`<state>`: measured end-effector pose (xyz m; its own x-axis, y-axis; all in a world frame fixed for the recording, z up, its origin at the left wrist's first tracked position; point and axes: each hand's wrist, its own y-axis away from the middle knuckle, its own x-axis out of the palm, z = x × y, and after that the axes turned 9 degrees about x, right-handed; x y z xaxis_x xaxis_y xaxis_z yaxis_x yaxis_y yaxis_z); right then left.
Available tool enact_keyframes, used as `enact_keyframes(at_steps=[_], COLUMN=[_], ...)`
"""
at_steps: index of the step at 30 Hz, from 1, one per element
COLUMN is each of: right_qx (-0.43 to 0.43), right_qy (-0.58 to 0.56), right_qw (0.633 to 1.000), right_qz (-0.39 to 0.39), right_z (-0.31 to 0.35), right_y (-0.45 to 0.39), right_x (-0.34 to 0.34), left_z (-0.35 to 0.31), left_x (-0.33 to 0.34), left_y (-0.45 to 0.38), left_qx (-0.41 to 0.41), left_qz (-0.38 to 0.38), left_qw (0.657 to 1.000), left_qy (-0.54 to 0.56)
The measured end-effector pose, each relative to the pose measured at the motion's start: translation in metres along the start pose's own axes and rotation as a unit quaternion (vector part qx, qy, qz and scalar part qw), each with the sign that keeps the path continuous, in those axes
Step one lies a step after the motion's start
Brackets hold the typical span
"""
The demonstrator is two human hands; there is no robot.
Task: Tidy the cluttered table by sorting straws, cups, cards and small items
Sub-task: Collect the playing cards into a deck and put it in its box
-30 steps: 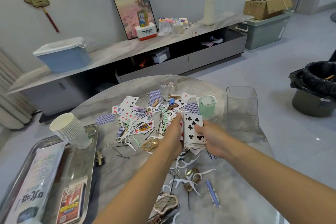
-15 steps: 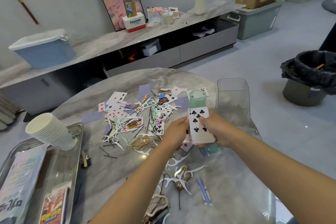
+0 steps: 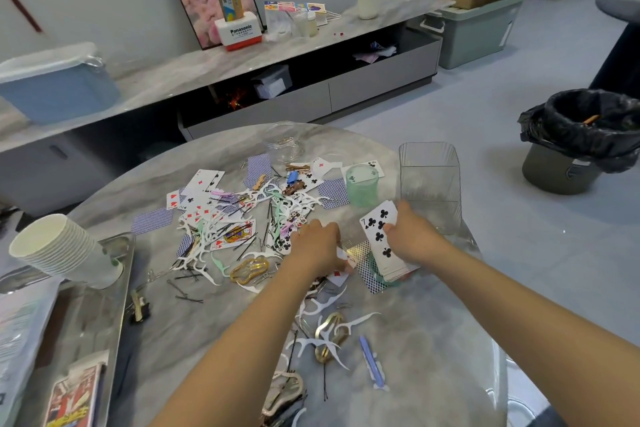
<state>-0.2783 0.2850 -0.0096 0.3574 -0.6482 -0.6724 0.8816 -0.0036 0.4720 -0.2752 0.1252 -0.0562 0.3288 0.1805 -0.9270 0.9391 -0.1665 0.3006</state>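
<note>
My right hand (image 3: 412,236) grips a stack of playing cards (image 3: 381,239) with the seven of clubs on top, held low over the round marble table (image 3: 433,340). My left hand (image 3: 317,246) has come off the stack and reaches down, fingers curled, onto a red-pip card (image 3: 341,276) lying among the clutter. More loose cards (image 3: 204,191), white floss picks (image 3: 325,343), hair pins and gold clips (image 3: 249,269) are scattered across the middle. A stack of paper cups (image 3: 59,250) lies on its side on a metal tray (image 3: 114,288).
A green plastic cup (image 3: 362,185) and a clear square container (image 3: 431,180) stand just beyond my right hand. A clear jar (image 3: 285,142) sits at the far edge. A bag-lined bin (image 3: 585,139) stands on the floor to the right.
My left hand let go of the card stack and moved left and down onto a loose card. My right hand lowered the stack towards the table.
</note>
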Motion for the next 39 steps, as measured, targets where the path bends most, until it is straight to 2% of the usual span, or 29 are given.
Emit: enact_keyframes(at_steps=[3, 8, 14, 18, 22, 25, 28, 30, 31, 32, 34, 35, 37, 39], right_qx=[0.002, 0.014, 0.021, 0.025, 0.023, 0.015, 0.0, -0.015, -0.025, -0.034, -0.039, -0.037, -0.036, -0.038], right_qy=[0.008, 0.002, -0.038, -0.127, -0.227, -0.243, -0.248, -0.201, -0.155, -0.101, -0.019, 0.001, 0.027, 0.038], right_qw=[1.0, 0.999, 0.998, 0.99, 0.972, 0.97, 0.969, 0.979, 0.986, 0.991, 0.993, 0.994, 0.994, 0.994], right_qz=[0.005, 0.032, 0.05, 0.063, 0.053, 0.023, 0.0, -0.034, -0.056, -0.078, -0.105, -0.107, -0.103, -0.1], right_z=[0.0, -0.002, 0.0, 0.003, 0.009, 0.012, 0.012, 0.01, 0.009, 0.007, 0.005, 0.004, 0.002, 0.001], right_y=[0.001, 0.001, 0.002, 0.001, 0.001, 0.004, 0.007, 0.009, 0.009, 0.01, 0.011, 0.011, 0.012, 0.012], right_x=[-0.002, 0.001, 0.005, 0.012, 0.015, 0.013, 0.008, 0.004, 0.003, 0.002, -0.001, -0.002, -0.003, -0.004], left_z=[0.009, 0.011, 0.019, 0.021, 0.018, 0.015, 0.009, 0.003, -0.001, -0.004, -0.008, -0.01, -0.015, -0.021], left_x=[-0.008, -0.011, -0.018, -0.037, -0.045, -0.041, -0.034, -0.03, -0.027, -0.023, -0.011, -0.003, 0.008, 0.011], left_y=[0.001, 0.0, 0.002, 0.007, 0.012, 0.015, 0.014, 0.014, 0.014, 0.014, 0.012, 0.011, 0.01, 0.009], left_qx=[0.045, 0.082, 0.045, 0.015, -0.003, -0.038, -0.056, -0.063, -0.063, -0.061, -0.039, -0.027, -0.006, 0.01], left_qz=[0.047, 0.049, -0.012, -0.077, -0.111, -0.086, -0.057, -0.057, -0.065, -0.077, -0.083, -0.07, -0.047, -0.042], left_qw=[0.997, 0.989, 0.999, 0.987, 0.952, 0.894, 0.85, 0.834, 0.84, 0.863, 0.937, 0.963, 0.986, 0.993], left_qy=[-0.035, -0.114, -0.008, 0.139, 0.284, 0.438, 0.52, 0.545, 0.535, 0.496, 0.337, 0.26, 0.159, 0.11])
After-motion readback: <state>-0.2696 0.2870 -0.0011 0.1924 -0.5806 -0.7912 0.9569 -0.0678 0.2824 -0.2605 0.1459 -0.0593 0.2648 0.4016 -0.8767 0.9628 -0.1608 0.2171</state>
